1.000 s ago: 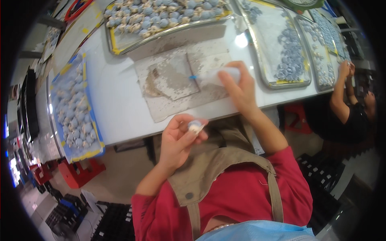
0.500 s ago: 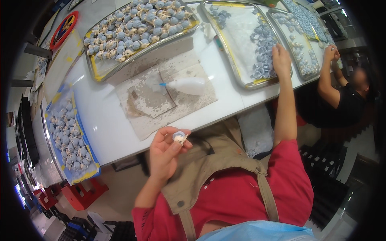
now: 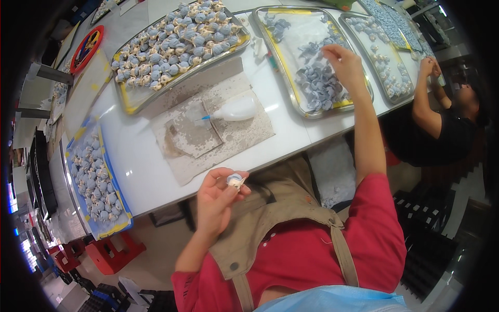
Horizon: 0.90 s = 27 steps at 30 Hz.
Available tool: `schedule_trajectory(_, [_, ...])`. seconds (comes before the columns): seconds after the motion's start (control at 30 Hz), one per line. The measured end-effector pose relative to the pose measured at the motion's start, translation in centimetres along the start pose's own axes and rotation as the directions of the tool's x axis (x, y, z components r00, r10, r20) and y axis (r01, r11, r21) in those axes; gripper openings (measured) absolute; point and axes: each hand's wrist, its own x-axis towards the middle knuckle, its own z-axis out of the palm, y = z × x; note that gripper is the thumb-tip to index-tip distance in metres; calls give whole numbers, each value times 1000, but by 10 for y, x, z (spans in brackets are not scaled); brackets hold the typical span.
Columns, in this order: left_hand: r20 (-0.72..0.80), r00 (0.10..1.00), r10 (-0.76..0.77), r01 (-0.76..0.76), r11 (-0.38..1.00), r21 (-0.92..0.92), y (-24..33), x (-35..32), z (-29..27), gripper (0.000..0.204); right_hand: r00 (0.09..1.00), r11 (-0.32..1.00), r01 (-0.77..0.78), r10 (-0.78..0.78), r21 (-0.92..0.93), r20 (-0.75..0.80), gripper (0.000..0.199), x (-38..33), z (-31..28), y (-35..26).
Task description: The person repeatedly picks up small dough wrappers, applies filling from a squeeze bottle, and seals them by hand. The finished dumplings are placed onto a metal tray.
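Observation:
My left hand (image 3: 214,202) is closed round a small cream-coloured figurine (image 3: 236,181) with a blue-grey cap-like part, held in front of my apron near the table edge. Out to the right, my right hand (image 3: 347,68) is over a metal tray (image 3: 291,94) lined with white sheet. Its thumb and fingers come together in a pinch above a heap of curved blue-grey pieces (image 3: 318,86). Whatever lies between those fingertips is too small to make out.
A large tray of figurines (image 3: 179,44) stands at the back, a blue-edged tray (image 3: 126,221) at left. Between them lie stained cardboard (image 3: 182,169) and a white squeeze bottle (image 3: 236,110) with a blue tip. Another tray (image 3: 387,78) and a co-worker (image 3: 431,112) are at right.
My right hand has moved left across the tray, from its right side to above the pieces. The blue-grey pieces now spread further left. My left hand still holds the figurine.

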Motion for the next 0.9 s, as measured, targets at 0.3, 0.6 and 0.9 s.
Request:
schedule_trajectory(0.3, [11,1000,5,-5,1000,5,2,-3,-8,30,980,993,51,-29,-106,199,19,23,22,-11])
schedule_trajectory(0.6, [-13,1000,23,-23,1000,-1,0,-4,-15,31,997,985,-47,36,165,68,24,11,-1,-15])
schedule_trajectory(0.9, [6,999,-32,32,999,6,-3,-1,-12,28,974,979,203,-203,-15,-99,23,-49,19,1])
